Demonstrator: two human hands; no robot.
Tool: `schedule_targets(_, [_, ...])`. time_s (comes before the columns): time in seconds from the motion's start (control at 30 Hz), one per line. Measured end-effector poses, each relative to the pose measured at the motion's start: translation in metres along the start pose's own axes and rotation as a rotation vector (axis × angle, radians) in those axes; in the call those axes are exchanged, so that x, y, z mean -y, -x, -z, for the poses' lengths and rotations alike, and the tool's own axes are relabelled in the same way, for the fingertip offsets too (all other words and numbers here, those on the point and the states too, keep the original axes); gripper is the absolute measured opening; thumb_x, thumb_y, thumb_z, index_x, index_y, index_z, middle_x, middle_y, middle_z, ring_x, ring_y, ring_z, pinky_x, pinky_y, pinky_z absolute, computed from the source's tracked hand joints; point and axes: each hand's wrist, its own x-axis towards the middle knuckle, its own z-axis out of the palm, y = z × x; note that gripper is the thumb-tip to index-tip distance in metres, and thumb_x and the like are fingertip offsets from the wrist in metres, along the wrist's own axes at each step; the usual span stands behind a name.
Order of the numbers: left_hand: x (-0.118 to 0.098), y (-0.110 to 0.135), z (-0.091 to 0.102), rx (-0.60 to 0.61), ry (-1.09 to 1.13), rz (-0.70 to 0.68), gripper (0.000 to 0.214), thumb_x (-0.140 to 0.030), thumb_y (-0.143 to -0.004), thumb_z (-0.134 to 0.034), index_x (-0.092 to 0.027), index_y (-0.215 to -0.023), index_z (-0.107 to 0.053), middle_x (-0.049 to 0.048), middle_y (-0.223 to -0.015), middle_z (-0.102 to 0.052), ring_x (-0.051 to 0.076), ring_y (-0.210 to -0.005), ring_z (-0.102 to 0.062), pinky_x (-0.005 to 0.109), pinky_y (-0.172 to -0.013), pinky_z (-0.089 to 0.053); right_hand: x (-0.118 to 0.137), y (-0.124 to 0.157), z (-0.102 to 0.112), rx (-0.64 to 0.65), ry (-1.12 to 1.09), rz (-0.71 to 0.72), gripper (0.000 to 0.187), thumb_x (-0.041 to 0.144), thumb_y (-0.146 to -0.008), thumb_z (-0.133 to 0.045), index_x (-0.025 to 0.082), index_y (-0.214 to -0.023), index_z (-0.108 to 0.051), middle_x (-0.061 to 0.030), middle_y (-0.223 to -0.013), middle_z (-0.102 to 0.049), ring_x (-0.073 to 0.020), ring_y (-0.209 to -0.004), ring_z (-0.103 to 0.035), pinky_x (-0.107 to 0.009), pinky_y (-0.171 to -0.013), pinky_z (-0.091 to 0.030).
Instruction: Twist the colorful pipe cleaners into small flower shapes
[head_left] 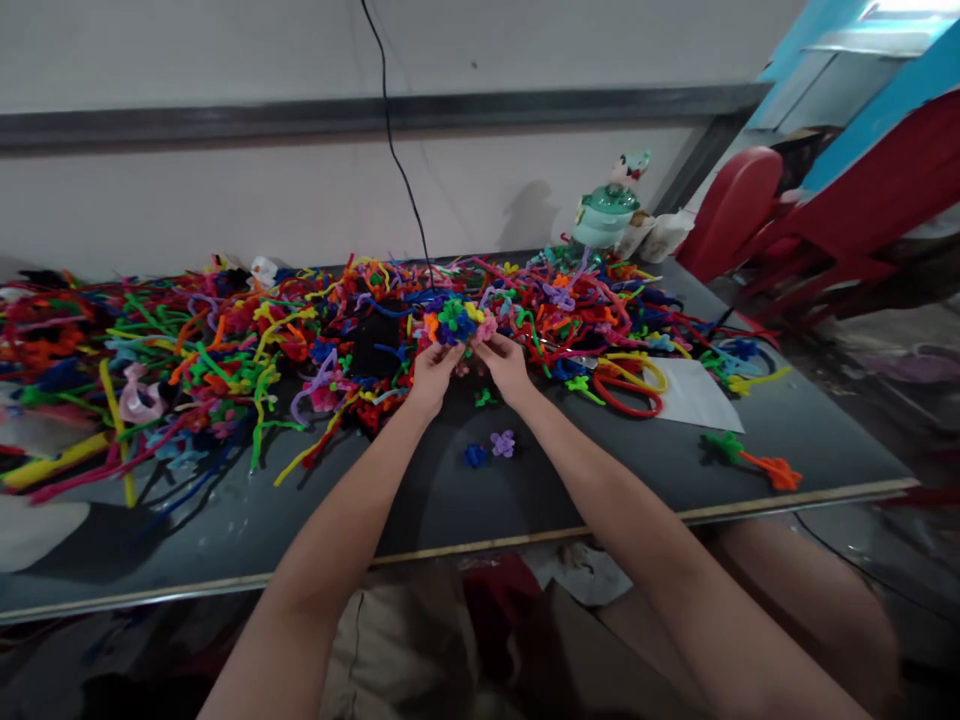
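Note:
Between my two hands is a bunch of pipe-cleaner flowers (456,318) in green, blue, yellow, orange and pink. My left hand (437,370) pinches its left side, and my right hand (506,365) pinches its right side near a pink flower. Both hands are above the dark table, close to the heap's front edge. Just below them lies a small green pipe-cleaner piece (484,398). Nearer to me, a blue flower (475,455) and a purple flower (502,443) lie side by side. The stems under the bunch are mostly hidden by my fingers.
A long heap of coloured pipe cleaners (217,340) spreads along the table's back. At right lie a white sheet (694,393), red and yellow loops (626,390) and an orange flower (776,472). A green figurine-topped container (606,212) stands behind; red chairs (739,210) are beyond.

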Motion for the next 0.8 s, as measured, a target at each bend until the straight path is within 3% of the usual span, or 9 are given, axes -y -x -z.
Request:
schedule_targets(0.13, [0.002, -0.004, 0.003, 0.041, 0.006, -0.001, 0.04, -0.041, -0.057, -0.089, -0.014, -0.058, -0.059, -0.0072, -0.048, -0.048, 0.002, -0.038, -0.036, 0.018, -0.041, -0.029, 0.002, -0.001, 0.002, 0.05, -0.057, -0.032, 0.052, 0.062, -0.047, -0.083, 0.019, -0.069, -0.063, 0.0057, -0.052, -0.055, -0.0078, -0.044, -0.042, -0.023, -0.04, -0.035])
schedule_targets(0.37, [0.005, -0.006, 0.005, 0.021, -0.123, -0.013, 0.031, -0.032, -0.071, -0.081, -0.014, -0.054, -0.061, -0.0041, -0.044, -0.052, 0.006, -0.042, -0.043, 0.02, -0.045, -0.033, 0.0, -0.004, 0.001, 0.032, -0.021, 0.02, 0.052, 0.065, -0.05, -0.082, 0.02, -0.06, -0.057, 0.008, -0.041, -0.045, -0.0056, -0.036, -0.036, -0.024, -0.037, -0.03])
schedule_targets(0.53, [0.01, -0.006, 0.004, -0.026, -0.133, -0.089, 0.025, -0.031, -0.062, -0.085, -0.016, -0.057, -0.067, -0.0025, -0.056, -0.065, 0.012, -0.062, -0.06, 0.025, -0.067, -0.049, -0.003, -0.006, 0.008, 0.084, -0.053, -0.155, 0.037, 0.049, -0.061, -0.08, 0.019, -0.065, -0.059, 0.0033, -0.052, -0.057, -0.0107, -0.049, -0.054, -0.023, -0.044, -0.043])
schedule_targets(0.63, [0.011, -0.006, 0.004, -0.053, -0.168, -0.092, 0.024, -0.031, -0.057, -0.088, -0.015, -0.06, -0.069, -0.0007, -0.065, -0.07, 0.015, -0.071, -0.064, 0.028, -0.076, -0.051, -0.003, -0.007, 0.011, 0.069, -0.058, -0.188, 0.033, 0.044, -0.063, -0.08, 0.019, -0.066, -0.058, 0.0007, -0.059, -0.062, -0.0136, -0.058, -0.06, -0.024, -0.047, -0.048])
schedule_targets(0.73, [0.01, -0.007, 0.003, -0.025, -0.178, -0.084, 0.024, -0.034, -0.062, -0.085, -0.014, -0.066, -0.071, 0.0012, -0.066, -0.071, 0.015, -0.071, -0.064, 0.027, -0.075, -0.051, -0.002, -0.006, 0.011, 0.051, -0.02, -0.156, 0.04, 0.05, -0.056, -0.082, 0.019, -0.063, -0.058, 0.0017, -0.055, -0.059, -0.0118, -0.054, -0.056, -0.022, -0.044, -0.044])
schedule_targets(0.8, [0.009, -0.005, 0.003, -0.015, -0.206, -0.066, 0.024, -0.035, -0.066, -0.082, -0.014, -0.069, -0.071, 0.001, -0.062, -0.069, 0.014, -0.063, -0.062, 0.025, -0.065, -0.049, -0.001, -0.003, 0.009, 0.057, 0.045, -0.096, 0.046, 0.058, -0.055, -0.08, 0.019, -0.058, -0.057, 0.0045, -0.046, -0.05, -0.0083, -0.044, -0.046, -0.022, -0.041, -0.036])
